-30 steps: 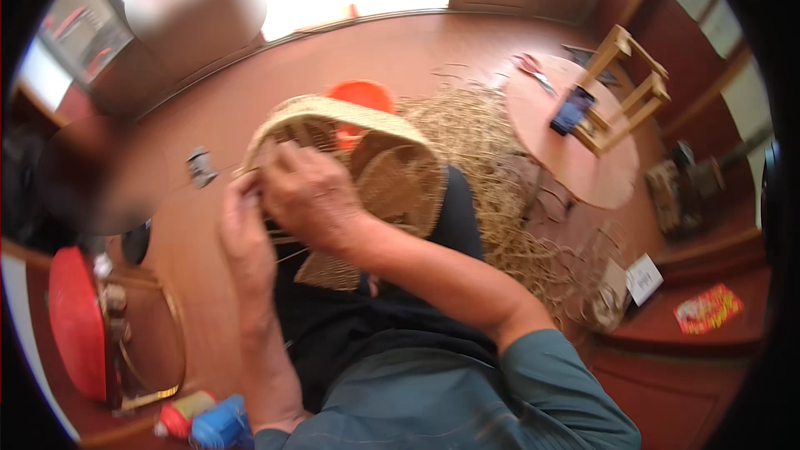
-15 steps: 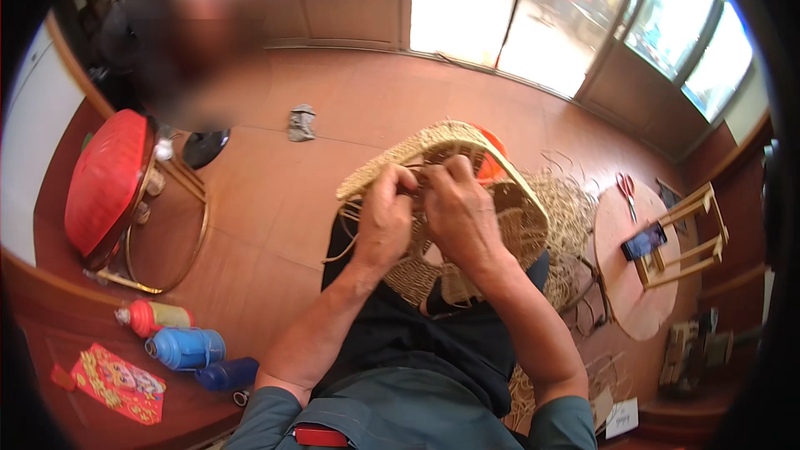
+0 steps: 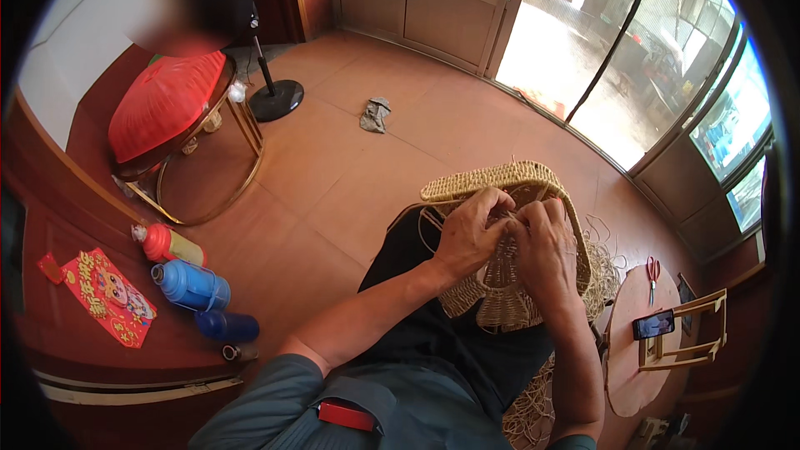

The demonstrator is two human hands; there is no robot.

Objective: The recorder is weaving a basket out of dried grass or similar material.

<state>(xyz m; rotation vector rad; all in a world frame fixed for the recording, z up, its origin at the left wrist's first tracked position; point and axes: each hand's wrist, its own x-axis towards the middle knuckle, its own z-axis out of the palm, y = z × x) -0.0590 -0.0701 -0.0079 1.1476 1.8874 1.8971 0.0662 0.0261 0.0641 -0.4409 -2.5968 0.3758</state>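
A woven straw basket (image 3: 500, 177) rests tilted on my lap, its braided rim on the far side and several openwork sections showing below. My left hand (image 3: 473, 237) is closed at the basket's inner side, fingertips pinching a thin straw cord. Right beside it, my right hand (image 3: 547, 254) is bent over the same spot, its thumb and fingers pressed together on the cord. The fingertips of both hands nearly touch, and they partly hide the weave. A loose end of cord loops out left of my left hand.
Loose straw cord (image 3: 604, 271) lies heaped right of the basket. Scissors (image 3: 653, 273) and a phone (image 3: 654, 325) against a small wooden frame (image 3: 708, 333) occupy a round board (image 3: 629, 375). Flasks (image 3: 190, 285) line the left; a fan base (image 3: 277, 101) and rag (image 3: 375, 115) are farther off.
The view has swung left, so the basket and both hands appear farther right and lower. Both hands stay close together at the basket, fingers still pinched.
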